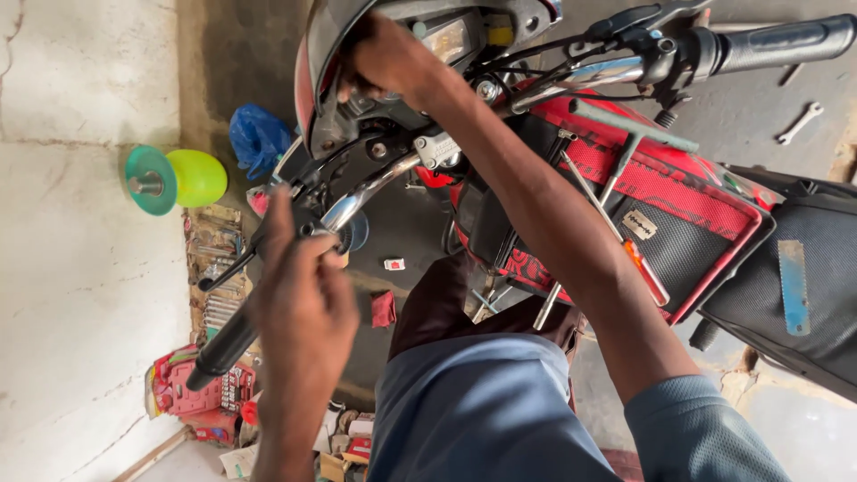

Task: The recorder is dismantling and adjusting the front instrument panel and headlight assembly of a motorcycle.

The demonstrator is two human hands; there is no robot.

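Right hand (388, 61) reaching up, fingers curled against the motorcycle's dark rounded headlight housing (326, 62); left hand (299, 303) raised beside the chrome handlebar (357, 201), fingers loosely bent, empty.

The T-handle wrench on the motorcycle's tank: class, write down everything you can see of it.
The T-handle wrench is a grey-green metal tool with a straight crossbar at its top and a long thin shaft. It lies tilted across the red-and-black tank cover, crossbar up near the handlebar, shaft running down and left past the cover's lower edge. The right hand's forearm crosses in front of the shaft, so its middle is hidden. Neither hand holds it; the left hand is by the other grip.
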